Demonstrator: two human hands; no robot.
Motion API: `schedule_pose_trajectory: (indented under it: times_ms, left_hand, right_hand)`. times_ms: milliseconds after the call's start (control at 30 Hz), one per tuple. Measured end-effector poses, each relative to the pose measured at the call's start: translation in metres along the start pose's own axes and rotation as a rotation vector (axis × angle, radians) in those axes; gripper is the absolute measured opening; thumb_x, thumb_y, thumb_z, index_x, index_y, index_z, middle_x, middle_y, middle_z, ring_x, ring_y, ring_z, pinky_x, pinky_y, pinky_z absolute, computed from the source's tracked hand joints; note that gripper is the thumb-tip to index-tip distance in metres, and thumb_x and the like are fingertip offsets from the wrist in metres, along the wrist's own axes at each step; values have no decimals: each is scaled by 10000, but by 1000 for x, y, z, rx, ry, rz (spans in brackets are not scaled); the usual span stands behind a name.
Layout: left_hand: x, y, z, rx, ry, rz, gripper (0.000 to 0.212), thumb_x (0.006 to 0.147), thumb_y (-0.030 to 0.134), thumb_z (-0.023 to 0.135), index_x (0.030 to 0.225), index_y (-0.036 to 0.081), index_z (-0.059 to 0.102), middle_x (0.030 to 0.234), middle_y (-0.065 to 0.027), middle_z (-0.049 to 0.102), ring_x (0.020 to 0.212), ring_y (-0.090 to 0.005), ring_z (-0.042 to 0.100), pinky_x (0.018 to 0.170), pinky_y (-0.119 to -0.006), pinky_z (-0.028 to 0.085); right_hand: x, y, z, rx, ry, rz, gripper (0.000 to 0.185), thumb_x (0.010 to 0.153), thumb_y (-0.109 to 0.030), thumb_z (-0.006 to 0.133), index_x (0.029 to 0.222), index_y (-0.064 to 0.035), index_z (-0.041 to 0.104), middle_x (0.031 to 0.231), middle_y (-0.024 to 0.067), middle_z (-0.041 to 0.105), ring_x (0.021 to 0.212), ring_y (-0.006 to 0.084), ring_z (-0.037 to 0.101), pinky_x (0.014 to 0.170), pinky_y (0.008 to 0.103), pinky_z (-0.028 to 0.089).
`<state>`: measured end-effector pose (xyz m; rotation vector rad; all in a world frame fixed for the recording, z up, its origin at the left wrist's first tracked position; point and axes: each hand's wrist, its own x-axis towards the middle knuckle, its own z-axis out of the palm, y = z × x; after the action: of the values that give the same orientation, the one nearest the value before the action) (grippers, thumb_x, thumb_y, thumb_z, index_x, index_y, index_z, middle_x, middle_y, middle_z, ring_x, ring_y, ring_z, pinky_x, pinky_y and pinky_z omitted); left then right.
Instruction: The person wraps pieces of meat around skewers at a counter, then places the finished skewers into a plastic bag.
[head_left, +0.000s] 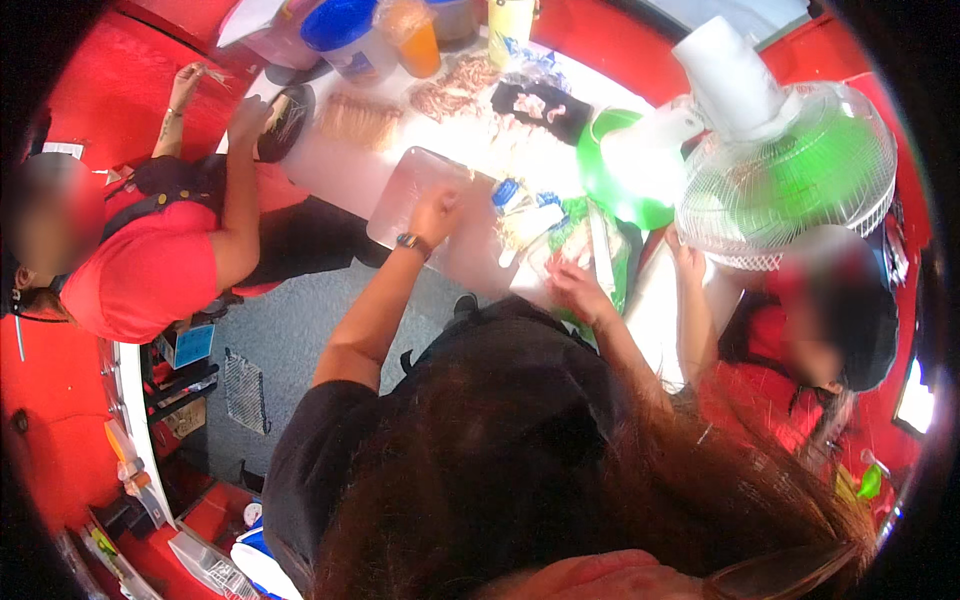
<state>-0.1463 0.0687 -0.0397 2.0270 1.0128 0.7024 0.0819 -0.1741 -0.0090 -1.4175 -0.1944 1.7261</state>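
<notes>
My left hand (437, 214), with a watch at the wrist, is over a shallow metal tray (397, 199). Its fingers are curled, and whether something small is between them is hidden. My right hand (579, 291) has bent fingers at the near edge of a green plastic bag (619, 277) with pale pieces, perhaps raw meat, on it. Glare hides what its fingertips touch. Between my hands lie clear plastic packs with blue parts (510, 196). Farther back are a row of thin wooden sticks (360, 118) and strips of raw meat (454, 86).
A green basin (630, 172) and a caged fan (795, 176) stand to the right, with a white paper roll (727, 75) behind. A blue-rimmed tub (345, 37) and an orange drink (420, 49) stand at the back. Co-workers (157, 262) flank me on both sides.
</notes>
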Motion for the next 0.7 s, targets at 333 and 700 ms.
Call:
schedule_pose_trajectory:
  times_ms: [333,700]
  left_hand:
    - [-132,-27,-55,7,56,-237,263,751,123,685,981,43,586,877,-75,632,656,-154,600,612,-284,493]
    - [-139,-34,-68,-38,-46,-224,222,762,117,659,965,52,598,836,-101,635,728,-215,627,674,-321,502]
  right_hand:
    - [-26,-172,169,-388,-243,-833,785,830,-91,627,1428,-118,119,764,59,581,627,119,539,562,239,443]
    - [-19,-126,159,-516,-51,-656,692,816,-18,602,1390,-87,221,767,27,565,661,101,524,582,243,437]
